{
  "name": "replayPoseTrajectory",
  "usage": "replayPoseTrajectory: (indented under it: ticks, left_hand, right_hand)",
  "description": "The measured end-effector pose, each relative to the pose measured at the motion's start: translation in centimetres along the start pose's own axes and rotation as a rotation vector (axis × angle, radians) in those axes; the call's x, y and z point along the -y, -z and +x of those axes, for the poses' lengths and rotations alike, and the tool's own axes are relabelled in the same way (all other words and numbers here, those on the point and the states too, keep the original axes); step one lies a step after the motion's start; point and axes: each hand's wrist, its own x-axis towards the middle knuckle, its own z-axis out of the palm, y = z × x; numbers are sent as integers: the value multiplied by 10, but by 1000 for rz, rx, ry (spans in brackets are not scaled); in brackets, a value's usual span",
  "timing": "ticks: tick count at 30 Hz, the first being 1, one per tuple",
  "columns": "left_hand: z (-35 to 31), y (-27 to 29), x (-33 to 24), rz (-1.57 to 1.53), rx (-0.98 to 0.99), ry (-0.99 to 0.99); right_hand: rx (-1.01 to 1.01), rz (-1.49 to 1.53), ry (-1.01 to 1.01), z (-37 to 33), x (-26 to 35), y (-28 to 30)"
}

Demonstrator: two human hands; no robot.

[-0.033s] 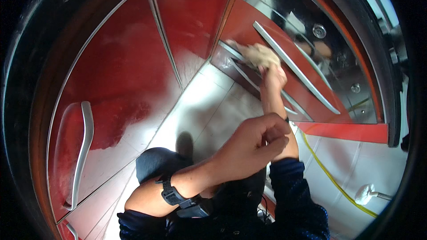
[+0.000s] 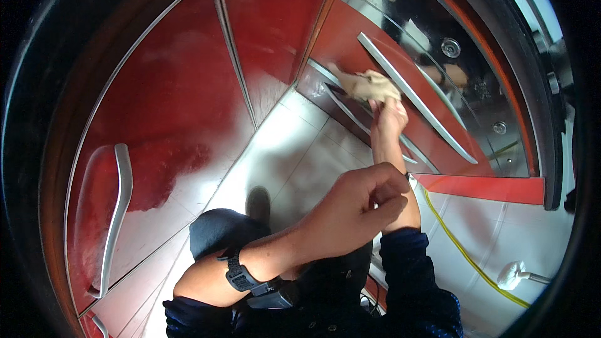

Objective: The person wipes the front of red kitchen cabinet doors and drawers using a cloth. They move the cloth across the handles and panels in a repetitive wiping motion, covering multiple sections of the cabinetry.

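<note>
A cream cloth [image 2: 374, 87] is bunched in my right hand [image 2: 390, 116], which reaches out to the red front [image 2: 350, 28] of the oven unit. The cloth lies between the long silver handle [image 2: 413, 97] and the lower grey drawer; a loose end trails to the left, slightly blurred. Closer to me, my left hand [image 2: 369, 200] hovers over my right forearm with its fingers curled in and nothing visible in them. A black watch [image 2: 241, 275] sits on the left wrist.
Glossy red cabinet doors [image 2: 163, 100] with a silver handle [image 2: 119, 213] stand on the left. A dark glass panel [image 2: 460, 66] with round knobs is above the oven front. On the white tiled floor [image 2: 300, 156], a yellow hose [image 2: 460, 244] runs at the lower right.
My right hand and the cloth have shifted a little to the right and toward me. The left hand stays nearly in place.
</note>
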Motion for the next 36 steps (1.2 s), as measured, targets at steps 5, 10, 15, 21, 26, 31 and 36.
replayPoseTrajectory:
  ticks: [5,10,15,21,26,31,36]
  left_hand:
    - [-1,5,-2,37,-3,12]
    - [2,0,-1,27,48,16]
    - [2,-1,-2,4,13,13]
    - [8,0,3,88,85,7]
    - [8,-5,1,13,34,-18]
    - [5,-2,-2,45,54,49]
    - [10,-3,1,109,102,32]
  right_hand:
    - [260,91,-44,15,-42,-26]
    - [125,-21,-48,19,-50,-40]
    - [92,160,-81,10,6,25]
    - [341,1,-185,24,-56,-76]
    - [49,-6,-245,2,-12,-14]
    - [200,136,-87,1,3,0]
    - [340,79,-222,15,-30,-65]
